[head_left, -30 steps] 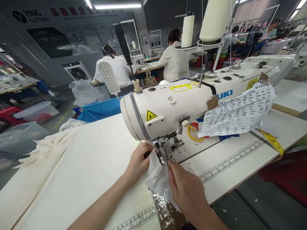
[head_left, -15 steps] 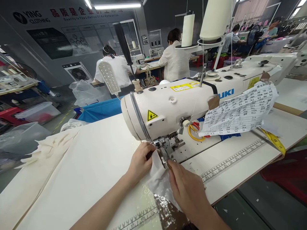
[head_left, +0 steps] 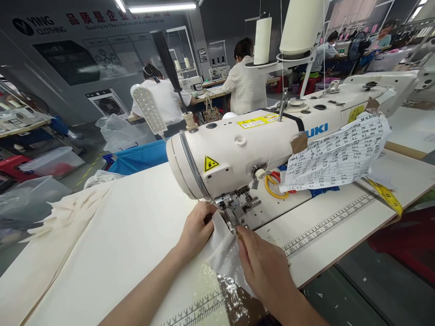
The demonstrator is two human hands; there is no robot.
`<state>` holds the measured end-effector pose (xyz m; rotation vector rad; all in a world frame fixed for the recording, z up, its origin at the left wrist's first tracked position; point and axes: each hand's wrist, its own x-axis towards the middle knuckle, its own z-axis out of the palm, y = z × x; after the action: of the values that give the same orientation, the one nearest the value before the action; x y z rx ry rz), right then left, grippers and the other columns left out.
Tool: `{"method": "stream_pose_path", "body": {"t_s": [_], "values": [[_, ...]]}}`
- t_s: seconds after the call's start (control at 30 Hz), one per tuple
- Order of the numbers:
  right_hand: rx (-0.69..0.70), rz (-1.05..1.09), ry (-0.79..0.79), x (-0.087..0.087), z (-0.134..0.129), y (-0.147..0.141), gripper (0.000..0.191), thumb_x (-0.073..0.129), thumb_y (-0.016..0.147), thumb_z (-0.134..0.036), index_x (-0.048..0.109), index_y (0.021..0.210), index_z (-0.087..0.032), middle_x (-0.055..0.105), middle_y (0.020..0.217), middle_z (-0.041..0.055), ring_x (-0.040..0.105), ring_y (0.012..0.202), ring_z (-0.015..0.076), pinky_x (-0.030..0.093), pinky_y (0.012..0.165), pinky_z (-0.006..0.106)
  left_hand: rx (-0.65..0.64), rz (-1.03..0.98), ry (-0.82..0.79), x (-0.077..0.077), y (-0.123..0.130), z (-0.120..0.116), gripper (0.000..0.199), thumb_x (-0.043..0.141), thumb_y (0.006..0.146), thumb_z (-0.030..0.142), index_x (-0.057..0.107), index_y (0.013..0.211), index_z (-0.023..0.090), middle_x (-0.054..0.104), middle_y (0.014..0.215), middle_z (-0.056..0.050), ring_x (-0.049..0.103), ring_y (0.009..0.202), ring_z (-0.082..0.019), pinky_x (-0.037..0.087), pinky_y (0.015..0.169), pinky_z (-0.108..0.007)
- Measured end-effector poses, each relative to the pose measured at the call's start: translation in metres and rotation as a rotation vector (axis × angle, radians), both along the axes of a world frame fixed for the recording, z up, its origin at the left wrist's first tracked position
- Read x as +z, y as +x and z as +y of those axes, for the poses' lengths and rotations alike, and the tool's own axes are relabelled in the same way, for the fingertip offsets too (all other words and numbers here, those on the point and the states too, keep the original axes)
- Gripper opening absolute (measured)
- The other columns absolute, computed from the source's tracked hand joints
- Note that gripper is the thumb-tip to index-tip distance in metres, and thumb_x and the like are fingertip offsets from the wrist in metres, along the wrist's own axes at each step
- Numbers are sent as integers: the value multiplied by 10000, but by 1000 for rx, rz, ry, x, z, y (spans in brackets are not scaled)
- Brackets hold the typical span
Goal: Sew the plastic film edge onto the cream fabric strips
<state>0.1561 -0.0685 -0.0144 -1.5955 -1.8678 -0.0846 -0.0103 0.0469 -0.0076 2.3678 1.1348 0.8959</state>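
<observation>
The white cloth (head_left: 222, 246) lies under the sewing machine's head (head_left: 217, 158). Left hand (head_left: 195, 231) arches at its left edge, right hand (head_left: 265, 265) slants in opposite, both curled narrow; I can't tell their grip. They've barely shifted since a half-second ago.

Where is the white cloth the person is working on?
In the head view, the white cloth sits below centre, between the left hand and right hand, its upper end by the sewing machine.
</observation>
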Motion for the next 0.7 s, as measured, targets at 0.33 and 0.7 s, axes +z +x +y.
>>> {"method": "stream_pose_path", "body": {"t_s": [0.33, 0.7], "values": [[-23, -70, -36, 1, 2, -4, 300, 391, 938, -102, 618, 1133, -125, 743, 840, 61, 712, 617, 193, 475, 460, 285, -192, 92, 473, 2, 3, 1, 265, 395, 845, -8, 579, 901, 175, 643, 876, -64, 548, 795, -188, 508, 678, -309], [78, 80, -154, -3, -66, 7, 239, 376, 951, -159, 524, 1131, -214, 739, 800, 22, 728, 613, 151, 469, 400, 193, -289, 378, 304, 23, -2, -21, 346, 393, 863, 47, 649, 1082, 125, 619, 1048, -131, 547, 934, -243, 571, 782, -389]]}}
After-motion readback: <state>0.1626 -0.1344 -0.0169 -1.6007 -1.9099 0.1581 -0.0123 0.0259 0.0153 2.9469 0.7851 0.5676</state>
